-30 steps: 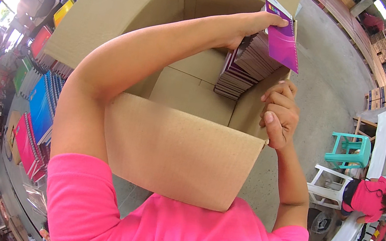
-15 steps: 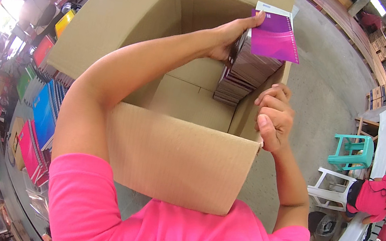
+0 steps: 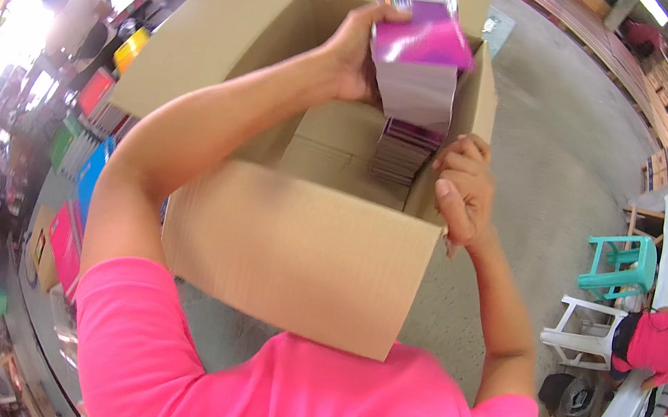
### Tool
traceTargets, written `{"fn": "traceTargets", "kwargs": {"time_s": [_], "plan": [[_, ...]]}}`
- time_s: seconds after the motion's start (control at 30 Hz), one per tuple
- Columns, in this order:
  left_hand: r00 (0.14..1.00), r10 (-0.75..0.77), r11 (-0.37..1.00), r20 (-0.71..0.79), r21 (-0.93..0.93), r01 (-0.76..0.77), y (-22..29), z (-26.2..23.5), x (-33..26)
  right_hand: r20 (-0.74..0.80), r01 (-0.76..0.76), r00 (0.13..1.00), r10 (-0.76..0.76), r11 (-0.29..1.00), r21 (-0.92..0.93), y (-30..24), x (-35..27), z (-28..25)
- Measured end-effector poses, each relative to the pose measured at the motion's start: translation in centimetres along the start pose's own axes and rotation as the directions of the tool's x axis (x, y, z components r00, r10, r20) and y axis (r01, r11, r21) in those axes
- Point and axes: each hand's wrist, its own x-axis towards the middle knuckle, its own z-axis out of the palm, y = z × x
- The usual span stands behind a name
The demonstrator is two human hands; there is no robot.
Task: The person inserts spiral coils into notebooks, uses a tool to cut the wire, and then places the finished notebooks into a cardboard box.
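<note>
A large open cardboard box stands before me, its flaps folded out. Inside, along its right wall, is a tall stack of small purple spiral notebooks, a glossy purple and pink cover on top. My left hand grips this stack at its left side, thumb over the top cover; the other fingers are partly hidden. Lower in the box sits a shorter pile of notebooks. My right hand is closed round the upper edge of the box's right wall, near the front corner.
Red, green, blue and pink notebooks lie to the left of the box. Concrete floor spreads to the right, with a green stool and a white stool. A person in a pink shirt is at a long table there.
My left hand and the tall notebook stack have shifted left, and the stack now leans away from the right wall. My right hand still holds the box edge.
</note>
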Motion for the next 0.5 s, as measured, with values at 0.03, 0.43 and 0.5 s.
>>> {"fn": "traceTargets", "kwargs": {"time_s": [0.03,0.43,0.5], "plan": [[0.996,0.019,0.999,0.082,-0.028,-0.016,1.2,-1.2,-1.2,0.028,0.011,1.0,-0.011,1.0,0.014,0.1,0.1,0.2],[0.527,0.846,0.531,-0.08,0.207,-0.821,4.5,-9.5,-43.5,0.039,0.018,0.999,-0.021,0.997,0.074,2.7,-1.7,-2.4],[0.285,0.909,0.38,-0.305,0.321,-0.868,1.2,-12.2,-49.4,0.032,0.025,0.999,-0.027,0.997,0.074,2.0,-1.2,-1.6]]}}
